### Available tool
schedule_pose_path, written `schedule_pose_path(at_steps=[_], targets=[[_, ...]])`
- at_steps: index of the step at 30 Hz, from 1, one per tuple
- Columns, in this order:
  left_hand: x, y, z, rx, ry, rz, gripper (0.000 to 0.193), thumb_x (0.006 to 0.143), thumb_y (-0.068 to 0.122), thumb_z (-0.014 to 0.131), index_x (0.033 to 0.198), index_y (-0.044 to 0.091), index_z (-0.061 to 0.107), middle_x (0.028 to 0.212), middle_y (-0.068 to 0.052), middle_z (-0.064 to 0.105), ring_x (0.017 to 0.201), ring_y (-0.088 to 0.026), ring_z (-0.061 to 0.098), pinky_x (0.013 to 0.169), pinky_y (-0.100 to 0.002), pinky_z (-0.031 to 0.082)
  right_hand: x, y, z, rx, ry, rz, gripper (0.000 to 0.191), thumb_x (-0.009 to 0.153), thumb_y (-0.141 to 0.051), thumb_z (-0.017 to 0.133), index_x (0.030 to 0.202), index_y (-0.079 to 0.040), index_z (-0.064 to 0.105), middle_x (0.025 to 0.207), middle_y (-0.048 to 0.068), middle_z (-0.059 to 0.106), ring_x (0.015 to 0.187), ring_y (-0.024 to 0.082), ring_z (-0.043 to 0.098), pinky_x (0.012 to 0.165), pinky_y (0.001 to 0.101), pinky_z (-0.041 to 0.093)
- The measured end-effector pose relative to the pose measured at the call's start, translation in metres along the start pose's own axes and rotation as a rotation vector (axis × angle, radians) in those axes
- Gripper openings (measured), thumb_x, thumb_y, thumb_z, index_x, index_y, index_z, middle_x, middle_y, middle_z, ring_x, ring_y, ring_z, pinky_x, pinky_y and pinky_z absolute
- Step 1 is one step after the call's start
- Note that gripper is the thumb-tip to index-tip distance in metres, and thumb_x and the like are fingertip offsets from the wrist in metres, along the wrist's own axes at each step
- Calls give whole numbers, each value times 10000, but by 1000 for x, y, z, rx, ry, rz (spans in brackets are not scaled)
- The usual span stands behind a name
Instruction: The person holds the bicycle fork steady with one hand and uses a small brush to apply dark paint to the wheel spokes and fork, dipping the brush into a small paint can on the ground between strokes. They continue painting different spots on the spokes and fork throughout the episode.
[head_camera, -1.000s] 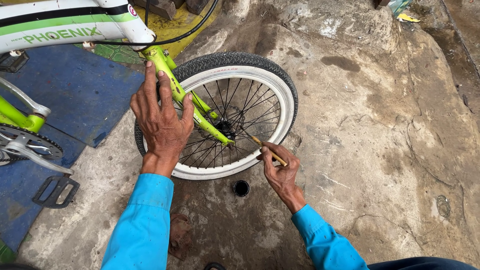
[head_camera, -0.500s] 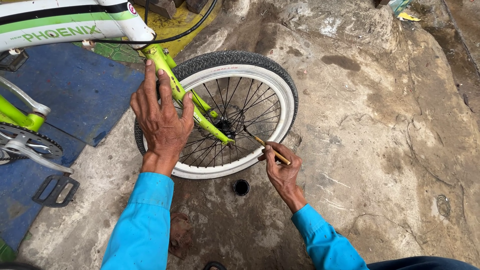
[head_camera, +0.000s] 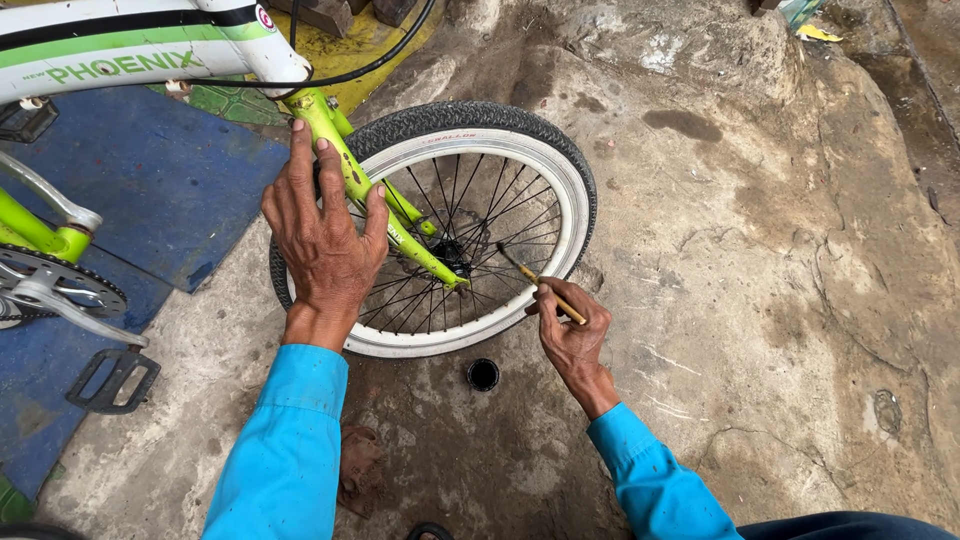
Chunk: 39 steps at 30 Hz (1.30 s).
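Barely any motion since a second ago: my right hand (head_camera: 572, 330) with the small brush (head_camera: 540, 284) has crept a touch toward the hub, left hand unchanged.

Left to right. At 9 o'clock, blue mat (head_camera: 150, 190) on the ground, with the chainring (head_camera: 60, 285), crank and black pedal (head_camera: 112, 380) over it. At 11 o'clock, white-and-green frame tube (head_camera: 130, 45). My left hand (head_camera: 322, 240) lies flat, fingers spread and pressed on the lime green fork leg (head_camera: 385, 215), palm over the spokes; it rests on it rather than closing round it. Blue sleeve (head_camera: 285, 450) runs down to 7 o'clock.

Centre: front wheel (head_camera: 560, 190), black tyre, white rim, lying tilted against the concrete ground (head_camera: 760, 300). Hub (head_camera: 452, 256) sits just past the fork end.

Small black cap (head_camera: 483, 374) on the ground at 6 o'clock, just below the rim, between my two wrists.

My right hand, at 5 o'clock from the hub, has fingers pinched shut on the brush's yellow-brown handle; bristle tip points to 10 o'clock, among the spokes near the hub. Touching or not, cannot tell.

Right of that, bare stained concrete.
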<state>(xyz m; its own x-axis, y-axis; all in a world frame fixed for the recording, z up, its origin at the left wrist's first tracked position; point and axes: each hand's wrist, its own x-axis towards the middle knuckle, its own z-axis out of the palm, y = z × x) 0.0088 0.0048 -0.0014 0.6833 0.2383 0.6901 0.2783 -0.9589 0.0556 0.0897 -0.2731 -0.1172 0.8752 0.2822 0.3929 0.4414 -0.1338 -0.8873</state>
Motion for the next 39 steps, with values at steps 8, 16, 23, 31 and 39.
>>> schedule_pose_path(at_steps=[8,16,23,31,39], targets=[[0,0,0,-3,7,12,691,1056,288,762,1548,-24,391,1667,-235,283,1441,-415,441,1172,-598,350,10,10,-7,104,61,-33,165,1034,-95,645,1062,36,741,875,135,748,752,192,777,603,301,636],[0,0,-1,2,-1,10,690,1056,289,760,1546,-28,391,1661,-241,293,1440,-415,441,1171,-593,354,5,16,-6,99,91,53,176,1036,-109,636,1022,31,743,789,119,744,678,179,774,575,292,652],[0,0,-1,7,2,14,688,1061,284,759,1552,-30,394,1663,-240,293,1447,-413,440,1173,-589,356,-6,7,0,90,-27,52,185,1010,-105,651,1013,51,751,772,128,745,679,184,773,558,299,603],[0,0,0,3,9,14,687,1066,293,760,1555,-19,391,1663,-237,294,1449,-412,438,1167,-588,358,-7,4,2,76,-13,7,171,1021,-105,644,1036,33,744,825,115,749,705,172,773,577,289,613],[0,0,0,1,13,18,690,1071,292,756,1559,-15,376,1667,-238,287,1450,-411,437,1169,-589,361,-13,-1,7,139,3,3,147,1022,-107,651,1060,4,738,857,91,739,737,156,775,604,288,626]])
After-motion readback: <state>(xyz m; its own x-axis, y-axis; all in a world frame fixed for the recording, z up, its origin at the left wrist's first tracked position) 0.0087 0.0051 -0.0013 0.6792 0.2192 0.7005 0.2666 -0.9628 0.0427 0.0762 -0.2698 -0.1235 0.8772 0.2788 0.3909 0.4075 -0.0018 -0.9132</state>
